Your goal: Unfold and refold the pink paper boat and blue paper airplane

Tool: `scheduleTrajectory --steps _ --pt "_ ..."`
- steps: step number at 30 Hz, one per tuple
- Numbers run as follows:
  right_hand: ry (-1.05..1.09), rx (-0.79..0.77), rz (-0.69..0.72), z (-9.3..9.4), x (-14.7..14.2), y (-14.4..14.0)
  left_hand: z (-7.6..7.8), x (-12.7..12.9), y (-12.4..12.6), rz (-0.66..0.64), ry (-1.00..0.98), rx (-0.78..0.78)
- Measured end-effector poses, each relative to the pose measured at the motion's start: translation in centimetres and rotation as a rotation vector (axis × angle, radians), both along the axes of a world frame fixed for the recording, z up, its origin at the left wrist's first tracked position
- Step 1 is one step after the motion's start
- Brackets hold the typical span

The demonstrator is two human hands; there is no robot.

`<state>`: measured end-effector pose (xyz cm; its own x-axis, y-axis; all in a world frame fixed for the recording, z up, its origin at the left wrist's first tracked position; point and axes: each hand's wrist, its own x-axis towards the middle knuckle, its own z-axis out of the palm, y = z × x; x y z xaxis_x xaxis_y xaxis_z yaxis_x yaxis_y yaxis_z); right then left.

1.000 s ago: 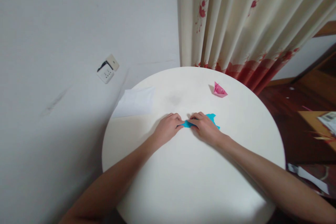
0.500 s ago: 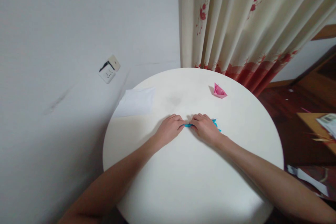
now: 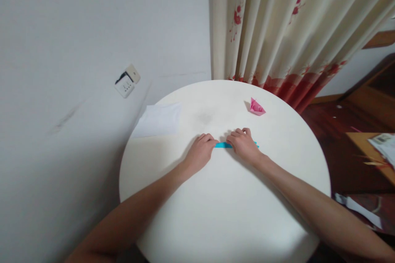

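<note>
A narrow strip of folded blue paper [image 3: 222, 145] lies across the middle of the round white table [image 3: 228, 209]. At its left end, the bent fingers of my left hand [image 3: 202, 148] grip it and hide that end. Farther right, my right hand [image 3: 243, 144] closes over the strip, its fingers curled and pressing down. A little blue shows past the right side of that hand. Between the two hands a short, flat stretch of the paper is visible.
A pink folded paper boat [image 3: 256, 107] sits toward the back right of the table. White paper [image 3: 159, 119] lies at the left edge, by the wall with a socket [image 3: 126, 85]. A curtain [image 3: 277, 28] hangs behind; a low wooden surface [image 3: 373, 148] stands at right.
My right hand has shifted slightly to the right along the blue paper, showing more of it between the hands. The strip now looks flatter and straighter. My left hand stays nearly in place.
</note>
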<state>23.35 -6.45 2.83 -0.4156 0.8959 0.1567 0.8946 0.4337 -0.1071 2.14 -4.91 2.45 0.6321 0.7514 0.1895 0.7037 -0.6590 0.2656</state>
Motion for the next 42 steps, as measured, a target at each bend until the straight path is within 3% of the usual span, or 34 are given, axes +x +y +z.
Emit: scheduleTrajectory --steps 5,13,19,28,38,42 --pt "0.033 0.023 -0.078 -0.7 0.3 1.1 -0.9 1.4 -2.4 -0.111 0.096 0.136" --pt "0.097 0.086 -0.170 -1.0 -0.3 0.7 -1.8 2.1 -3.6 -0.093 0.212 0.057" --pt "0.161 0.027 -0.048 -2.9 -2.0 -0.7 -1.7 2.0 -3.3 -0.058 0.200 0.094" --pt "0.089 -0.008 -0.027 -3.2 -1.8 -0.6 -1.4 0.8 -3.1 0.191 0.329 0.068" --pt "0.065 0.005 -0.022 -2.9 -1.6 -0.7 -0.5 -0.3 -2.9 0.366 0.493 0.067" --pt "0.059 0.007 -0.031 -2.9 -1.6 -0.7 0.4 -0.7 -2.1 0.417 0.401 0.144"
